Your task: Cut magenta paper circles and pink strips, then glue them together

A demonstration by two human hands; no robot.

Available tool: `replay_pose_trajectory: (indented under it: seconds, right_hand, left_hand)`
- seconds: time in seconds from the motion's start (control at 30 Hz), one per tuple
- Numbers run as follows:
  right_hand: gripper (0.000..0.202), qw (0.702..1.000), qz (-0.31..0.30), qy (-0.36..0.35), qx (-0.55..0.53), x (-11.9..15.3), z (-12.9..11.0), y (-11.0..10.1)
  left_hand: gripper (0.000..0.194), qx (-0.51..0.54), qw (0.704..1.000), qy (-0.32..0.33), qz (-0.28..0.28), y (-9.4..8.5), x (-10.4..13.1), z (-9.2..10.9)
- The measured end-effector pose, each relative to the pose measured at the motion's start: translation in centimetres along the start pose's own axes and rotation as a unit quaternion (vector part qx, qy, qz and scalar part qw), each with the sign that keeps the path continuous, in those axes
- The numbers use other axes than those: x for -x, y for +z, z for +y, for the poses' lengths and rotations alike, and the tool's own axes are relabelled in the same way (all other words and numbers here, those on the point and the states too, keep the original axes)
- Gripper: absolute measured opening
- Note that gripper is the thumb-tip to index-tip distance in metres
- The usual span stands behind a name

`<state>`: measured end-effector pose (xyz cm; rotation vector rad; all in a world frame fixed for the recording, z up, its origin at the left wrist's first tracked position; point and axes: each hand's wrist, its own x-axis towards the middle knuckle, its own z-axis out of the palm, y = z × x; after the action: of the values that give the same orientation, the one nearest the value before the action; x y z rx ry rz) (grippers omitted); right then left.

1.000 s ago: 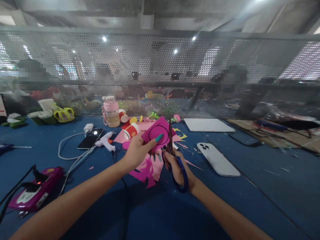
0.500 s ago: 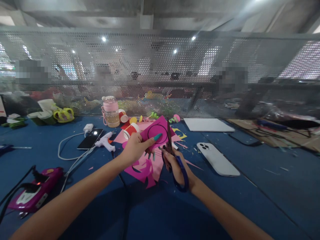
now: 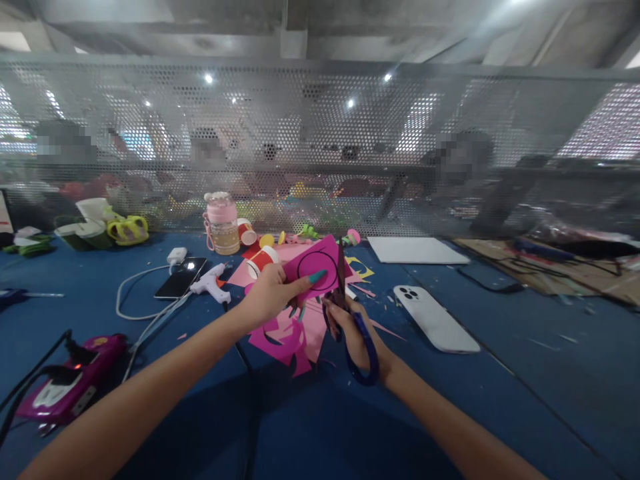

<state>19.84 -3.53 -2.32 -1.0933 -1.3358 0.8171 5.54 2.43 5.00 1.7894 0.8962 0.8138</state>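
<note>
Left hand (image 3: 270,293) has its fingers pinched together on a magenta paper sheet (image 3: 310,259) with a black circle drawn on it, thumb lying across the circle. Right hand's (image 3: 356,332) fingers are curled round some blue-handled scissors (image 3: 371,363), blades right by the sheet's right edge. It's all held up over magenta paper offcuts (image 3: 283,342) on the blue bench (image 3: 310,427), white smartphone (image 3: 437,322) off to the right.

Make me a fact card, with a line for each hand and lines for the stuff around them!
Left hand: holds bright pink paper with a black circle drawn on it
Right hand: holds scissors, right at the paper
Below the hands: paper scraps
To the left: glue gun, black phone
To the right: white phone
Farther back: pink-topped bottle
</note>
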Motion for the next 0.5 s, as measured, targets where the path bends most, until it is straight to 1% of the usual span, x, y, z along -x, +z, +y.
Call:
replay_pose_trajectory:
  seconds: [0.17, 0.37, 0.5]
  right_hand:
    - [0.032, 1.0, 0.001, 0.025, -0.004, 0.0, -0.2, 0.0]
    - [0.033, 1.0, -0.017, 0.009, 0.005, 0.0, 0.1, -0.2]
    - [0.036, 0.999, -0.036, -0.002, 0.015, -0.1, 0.1, -0.3]
  left_hand:
    - [0.046, 0.004, 1.0, 0.011, -0.009, -0.1, 0.0, -0.1]
    - [0.042, 0.005, 0.998, 0.039, -0.047, -0.6, -0.5, -0.7]
    - [0.041, -0.008, 0.997, 0.032, -0.066, -1.2, -0.7, -0.9]
